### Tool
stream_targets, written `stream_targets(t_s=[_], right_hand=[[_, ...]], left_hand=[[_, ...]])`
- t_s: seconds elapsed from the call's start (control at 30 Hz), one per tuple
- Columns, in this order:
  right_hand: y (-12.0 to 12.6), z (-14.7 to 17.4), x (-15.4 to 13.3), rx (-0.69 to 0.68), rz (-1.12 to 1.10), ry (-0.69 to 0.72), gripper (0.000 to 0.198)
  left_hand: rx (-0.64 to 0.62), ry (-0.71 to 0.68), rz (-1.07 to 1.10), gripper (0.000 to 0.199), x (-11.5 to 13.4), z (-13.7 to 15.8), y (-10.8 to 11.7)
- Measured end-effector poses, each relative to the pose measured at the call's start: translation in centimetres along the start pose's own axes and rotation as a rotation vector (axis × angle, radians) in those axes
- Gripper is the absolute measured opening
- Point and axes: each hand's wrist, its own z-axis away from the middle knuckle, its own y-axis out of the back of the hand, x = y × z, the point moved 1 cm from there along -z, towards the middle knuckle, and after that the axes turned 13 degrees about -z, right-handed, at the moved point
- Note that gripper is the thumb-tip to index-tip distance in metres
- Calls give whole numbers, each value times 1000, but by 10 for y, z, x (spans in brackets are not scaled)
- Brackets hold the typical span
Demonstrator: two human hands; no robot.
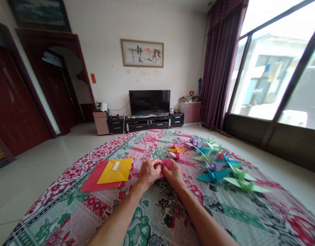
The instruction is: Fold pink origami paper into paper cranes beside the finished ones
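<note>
Between my two hands is a small piece of folded pink paper [167, 164], held just above the patterned tablecloth. My left hand [149, 171] pinches its left side with bent fingers. On the other side, my right hand [175, 173] grips it with the thumb on the near face. Its exact fold is partly covered by my fingers. Just beyond my hands, an orange paper crane [176, 149] and a pink paper crane [177, 155] rest on the cloth. To the right lie several more cranes, among them a blue paper crane [213, 175] and a green paper crane [243, 181].
Left of my hands, a yellow paper packet [108, 176] with a white label lies on red paper [89, 181]. The round table wears a floral tablecloth [139, 222]. Farther off stand a television [149, 102] on a low cabinet, a purple curtain [216, 68] and a large window.
</note>
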Motion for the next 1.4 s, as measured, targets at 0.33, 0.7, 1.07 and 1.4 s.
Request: stream_targets(t_s=[0.33,0.7,1.07,1.4], right_hand=[[-3,-3,9,-57,-79,38,14],[-4,4,-5,-95,101,145,14],[-7,4,-2,-137,16,160,14],[-7,2,0,-179,-160,95,15]], left_hand=[[0,-83,5,26,5,1,4],[14,24,-68,17,6,-3,7],[47,12,-85,10,14,-3,12],[66,-63,-5,13,13,-3,13]])
